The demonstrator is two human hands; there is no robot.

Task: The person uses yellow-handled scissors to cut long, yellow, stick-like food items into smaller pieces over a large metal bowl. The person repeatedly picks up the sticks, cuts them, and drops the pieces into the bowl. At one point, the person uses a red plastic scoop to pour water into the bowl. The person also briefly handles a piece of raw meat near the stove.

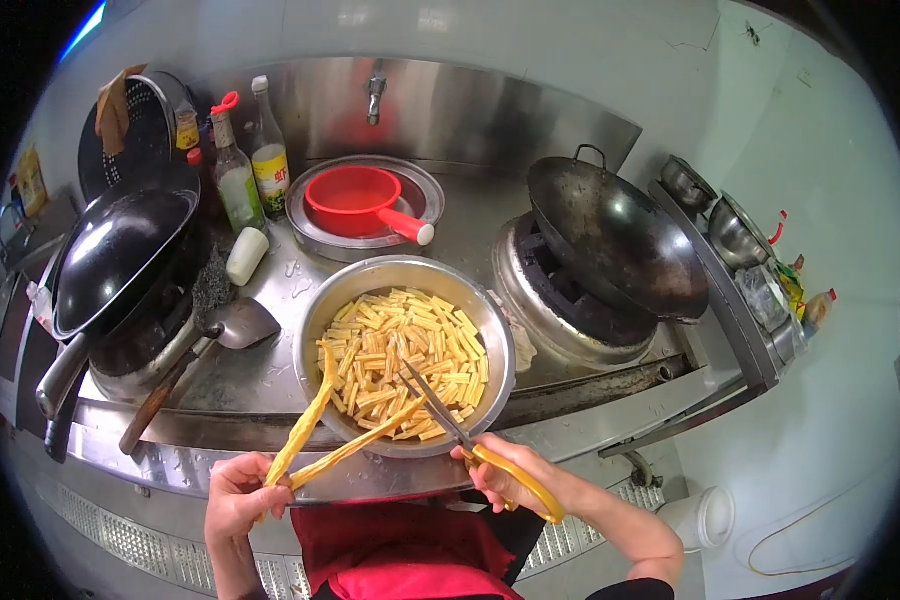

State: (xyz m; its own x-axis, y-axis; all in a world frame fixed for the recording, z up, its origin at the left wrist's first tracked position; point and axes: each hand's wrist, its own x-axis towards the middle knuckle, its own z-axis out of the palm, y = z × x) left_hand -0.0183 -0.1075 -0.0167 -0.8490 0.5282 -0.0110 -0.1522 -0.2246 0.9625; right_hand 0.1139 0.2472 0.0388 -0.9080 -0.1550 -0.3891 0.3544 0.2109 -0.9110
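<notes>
My left hand pinches a folded strip of yuba near its bend. Its two lengths spread apart, one pointing up to the rim of a steel bowl, the other reaching over the bowl's near side. In my right hand is a pair of scissors with yellow handles. Their slightly parted blades point up and left above the bowl, close to the end of the lower strip. Many short cut yuba pieces fill much of the bowl, which stands at the front of the steel counter.
A red plastic ladle rests on a metal basin behind the bowl. To the right a wok leans on a burner. At left are another wok, a wok spatula, a white cup and glass bottles.
</notes>
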